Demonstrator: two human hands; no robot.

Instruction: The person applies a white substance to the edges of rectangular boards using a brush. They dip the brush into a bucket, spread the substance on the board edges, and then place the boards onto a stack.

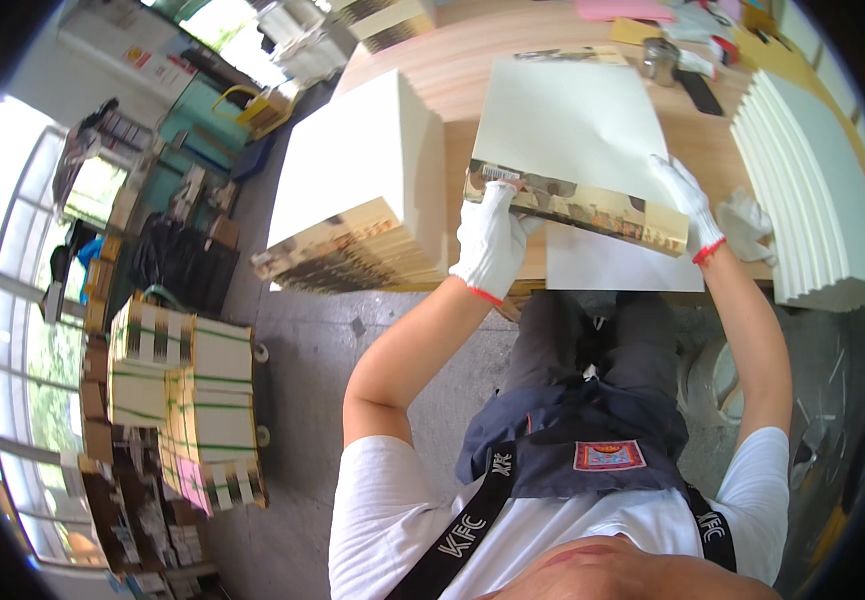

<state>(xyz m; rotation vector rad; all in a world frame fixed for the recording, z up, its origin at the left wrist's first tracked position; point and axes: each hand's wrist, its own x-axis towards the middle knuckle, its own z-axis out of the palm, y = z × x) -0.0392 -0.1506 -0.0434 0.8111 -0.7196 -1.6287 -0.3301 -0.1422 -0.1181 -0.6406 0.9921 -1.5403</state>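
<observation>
There it was, the white panel (567, 120), in the middle of the work table (457, 70), its printed band (602, 208) facing near and slanting down to the right! From my remote seat I saw the gloved left hand (492, 235) gripping the band near its left end, thumb on top. Over on the right, the gloved right hand (687, 200) had its fingers against the panel's right edge; whether it was closed on it, I couldn't tell. Just under the near edge, a white sheet (622, 265) peeked out! To the left rose a tall stack (342, 150) with printed near edges; to the right, a fanned white pile (812, 180) beside a crumpled white cloth (747, 225). Far right, a jar (660, 60) stood near a dark flat slab (698, 92). And well left, on the floor side, strapped bundles (212, 390)!
</observation>
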